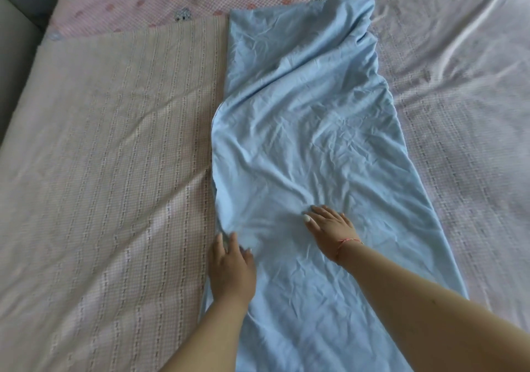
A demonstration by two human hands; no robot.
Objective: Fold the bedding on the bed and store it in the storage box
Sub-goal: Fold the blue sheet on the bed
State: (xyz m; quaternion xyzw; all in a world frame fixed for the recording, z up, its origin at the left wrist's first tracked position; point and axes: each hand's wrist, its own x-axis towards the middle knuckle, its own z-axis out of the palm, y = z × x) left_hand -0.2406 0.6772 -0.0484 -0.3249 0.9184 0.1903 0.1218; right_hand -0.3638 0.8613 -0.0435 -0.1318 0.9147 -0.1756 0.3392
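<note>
both hands flat on blue sheet (309,130): left hand (231,268) at edge, right hand (329,228) mid-sheet.

Light blue sheet (309,130), folded lengthwise into one long narrow strip, lying down the middle of the bed (459,90) from the near edge toward the far end. Creased and rumpled all over, bunched into thicker folds at the far end, flatter near the bottom. Left edge wavy, right edge running straight and slanting outward toward the near side. Spread over pink checked bedding, with a beige striped layer just beside it on the left
</note>
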